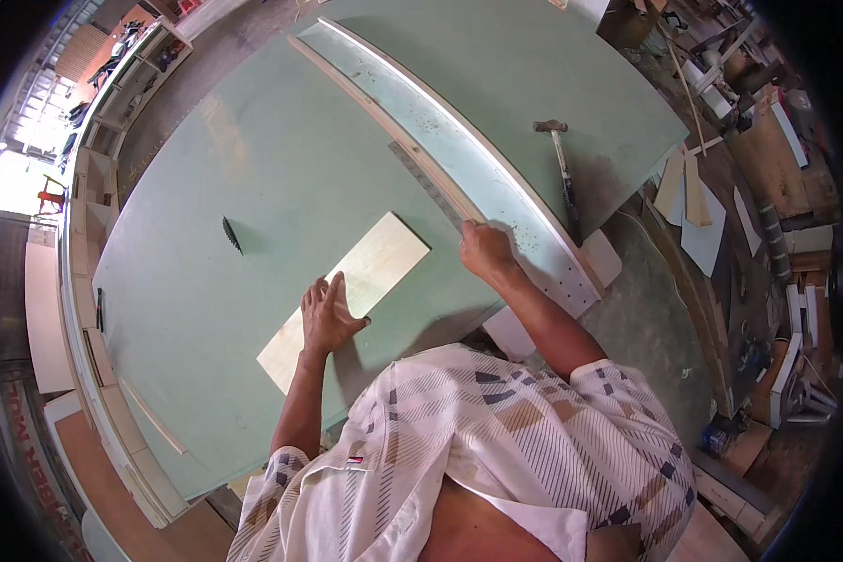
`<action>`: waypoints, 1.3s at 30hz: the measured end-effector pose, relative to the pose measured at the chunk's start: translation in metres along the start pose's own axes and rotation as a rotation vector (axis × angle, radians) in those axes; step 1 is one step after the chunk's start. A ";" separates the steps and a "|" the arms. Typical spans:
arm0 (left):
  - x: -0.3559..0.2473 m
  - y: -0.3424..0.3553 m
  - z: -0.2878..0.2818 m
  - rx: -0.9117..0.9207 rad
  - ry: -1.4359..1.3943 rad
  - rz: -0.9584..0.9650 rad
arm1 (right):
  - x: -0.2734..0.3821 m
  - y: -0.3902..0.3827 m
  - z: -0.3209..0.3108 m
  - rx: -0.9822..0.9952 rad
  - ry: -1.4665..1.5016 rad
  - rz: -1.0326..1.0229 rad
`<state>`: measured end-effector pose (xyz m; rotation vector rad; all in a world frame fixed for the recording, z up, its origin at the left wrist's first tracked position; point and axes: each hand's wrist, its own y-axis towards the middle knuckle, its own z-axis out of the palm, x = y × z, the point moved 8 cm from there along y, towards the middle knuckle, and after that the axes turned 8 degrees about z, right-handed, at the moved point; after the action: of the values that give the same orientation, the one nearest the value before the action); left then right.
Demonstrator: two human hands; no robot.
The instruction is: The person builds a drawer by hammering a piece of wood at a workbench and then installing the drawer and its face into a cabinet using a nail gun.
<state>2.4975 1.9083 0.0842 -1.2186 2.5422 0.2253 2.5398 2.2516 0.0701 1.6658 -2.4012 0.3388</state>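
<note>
A pale rectangular wooden board (384, 258) lies at a slant on the green tabletop (187, 309). My left hand (326, 317) rests on its left half, fingers spread. To the right, my right hand (487, 253) is closed at the near end of a thin wooden strip (375, 112). A dark metal ruler (423, 180) lies along that strip, and its near end meets the same hand. What the curled fingers grip is hidden beneath them.
A long white-edged panel (459, 126) with specks on it runs beside the strip. Farther right lies a hammer (562, 169). A small black comb-like piece (231, 236) sits at left. Wooden shelving frames (94, 187) border the left side; offcuts (693, 201) pile up at right.
</note>
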 end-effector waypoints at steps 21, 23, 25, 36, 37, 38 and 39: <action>-0.017 0.049 -0.007 -0.003 -0.085 0.118 | 0.023 0.012 0.008 -0.066 -0.270 -0.120; -0.019 0.052 -0.007 0.007 -0.087 0.123 | 0.020 0.010 0.007 -0.082 -0.249 -0.115; -0.019 0.055 -0.006 0.003 -0.081 0.123 | 0.016 0.010 0.007 -0.100 -0.226 -0.113; -0.033 0.090 0.004 -0.003 -0.074 0.173 | 0.003 0.007 0.002 -0.204 -0.119 -0.011; -0.033 0.093 0.006 0.011 -0.080 0.163 | 0.005 0.004 0.000 -0.204 -0.118 -0.009; -0.033 0.095 0.008 0.026 -0.086 0.154 | 0.004 0.000 -0.003 -0.213 -0.069 0.026; -0.033 0.097 0.009 0.026 -0.086 0.156 | 0.000 -0.004 -0.006 -0.226 -0.021 0.060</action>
<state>2.4433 1.9951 0.0882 -0.9803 2.5587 0.2728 2.5438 2.2516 0.0764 1.5078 -2.4052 0.0563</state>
